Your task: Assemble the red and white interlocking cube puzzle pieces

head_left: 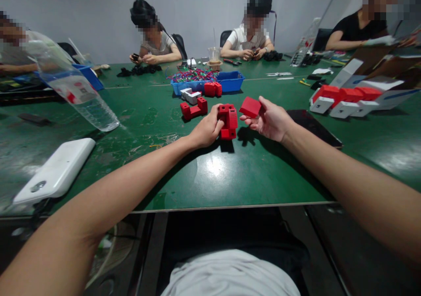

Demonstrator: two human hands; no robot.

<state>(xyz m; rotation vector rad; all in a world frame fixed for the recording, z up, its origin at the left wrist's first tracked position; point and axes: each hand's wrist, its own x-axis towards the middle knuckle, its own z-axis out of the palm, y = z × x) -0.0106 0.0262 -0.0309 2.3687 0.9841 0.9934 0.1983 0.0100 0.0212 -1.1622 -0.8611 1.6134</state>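
Currently, the left hand (208,128) curls round a red bracket (233,119) while the right hand (271,119) grips a red block (250,107). Beyond, loose parts (194,111) block a blue bin (233,85).

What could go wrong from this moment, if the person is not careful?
The red block sticks out from the right hand and might drop onto the green table. The right forearm passes near a dark flat object and could bump it. The left hand might nudge the loose red U-shaped part nearby.

Dark slab (314,126) part-hidden by right forearm (332,169); black piece (135,56) in co-worker's hands (151,59) too small for certainty
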